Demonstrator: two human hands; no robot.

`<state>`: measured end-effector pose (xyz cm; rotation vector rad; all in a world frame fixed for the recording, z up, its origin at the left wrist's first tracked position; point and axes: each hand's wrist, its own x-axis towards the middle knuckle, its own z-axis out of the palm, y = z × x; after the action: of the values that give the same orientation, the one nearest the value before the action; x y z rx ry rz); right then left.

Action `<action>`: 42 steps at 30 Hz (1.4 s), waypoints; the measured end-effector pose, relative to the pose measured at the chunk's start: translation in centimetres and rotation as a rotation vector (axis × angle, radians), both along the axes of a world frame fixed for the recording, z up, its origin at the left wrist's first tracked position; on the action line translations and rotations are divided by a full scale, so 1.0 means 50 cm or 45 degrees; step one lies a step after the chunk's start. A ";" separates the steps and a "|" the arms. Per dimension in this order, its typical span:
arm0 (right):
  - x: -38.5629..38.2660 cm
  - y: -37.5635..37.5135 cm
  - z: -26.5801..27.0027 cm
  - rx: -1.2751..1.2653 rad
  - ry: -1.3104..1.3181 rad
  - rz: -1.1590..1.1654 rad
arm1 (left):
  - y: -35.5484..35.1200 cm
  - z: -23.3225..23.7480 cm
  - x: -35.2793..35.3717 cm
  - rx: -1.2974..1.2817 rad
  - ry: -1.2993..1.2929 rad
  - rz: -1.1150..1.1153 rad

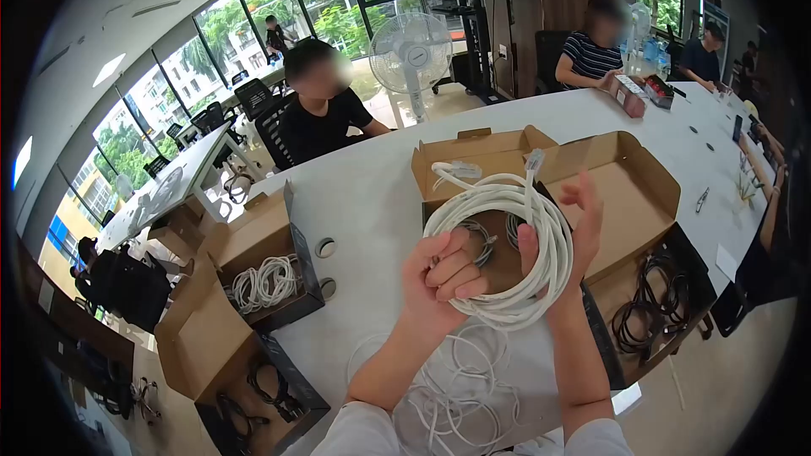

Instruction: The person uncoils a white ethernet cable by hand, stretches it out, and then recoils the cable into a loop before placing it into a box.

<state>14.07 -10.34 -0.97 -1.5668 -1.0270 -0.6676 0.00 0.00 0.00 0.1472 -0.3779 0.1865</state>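
A white network cable (pixel 553 266) is wound into a thick round coil, held up above the table in front of me. Two plug ends, one of them a clear-looking connector (pixel 534 162), stick up at its top. My left hand (pixel 445 274) has its fingers curled closed at the coil's left side. On the other side, my right hand (pixel 583 232) has its thumb inside the loop and its fingers outside, with the strands between; the fingertips point up. Behind the coil stands an open cardboard box (pixel 486 148) with grey cables inside, partly hidden by the coil.
Loose white cable (pixel 456 388) lies tangled below my forearms. At right, an open box (pixel 608 321) holds black cables. On the left are a box with white cable (pixel 266 283) and another with black cables (pixel 262 393). Tape rolls (pixel 326 247) lie nearby; a person (pixel 325 110) sits across the table.
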 end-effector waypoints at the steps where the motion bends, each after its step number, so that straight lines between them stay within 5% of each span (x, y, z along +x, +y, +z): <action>1: -0.002 0.016 -0.003 0.215 -0.048 0.035 | 0.001 0.001 0.001 -0.036 0.030 -0.020; 4: -0.011 0.048 0.011 0.650 -0.139 0.100 | 0.006 -0.005 0.005 -0.111 0.081 -0.103; 6: -0.010 0.046 0.014 0.621 -0.213 0.101 | 0.013 -0.003 0.005 -0.134 0.104 -0.161; 8: -0.003 0.017 0.008 0.317 -0.318 0.057 | 0.015 -0.001 0.006 -0.163 0.120 -0.226; 14: 0.016 0.005 0.035 0.249 -0.423 0.190 | 0.022 -0.005 0.015 -0.188 0.199 -0.200; 26: 0.046 -0.028 0.039 -0.449 0.039 0.901 | 0.071 0.003 -0.007 -0.003 0.320 -0.027; 30: 0.073 -0.058 0.042 -0.229 0.616 1.525 | 0.071 0.004 -0.012 0.181 0.375 0.056; 33: 0.103 -0.077 0.035 0.145 0.912 1.708 | 0.068 0.004 -0.013 0.399 0.452 0.240; 37: 0.115 -0.087 0.028 0.499 1.268 1.266 | 0.068 -0.001 -0.006 0.432 0.553 0.371; 42: 0.164 -0.120 0.019 1.141 1.286 0.910 | 0.079 -0.015 0.006 0.452 0.576 0.341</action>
<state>22.28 -16.32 -0.04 -0.4975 -0.3312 0.2024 0.30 3.94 -0.75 0.5807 0.0661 0.3412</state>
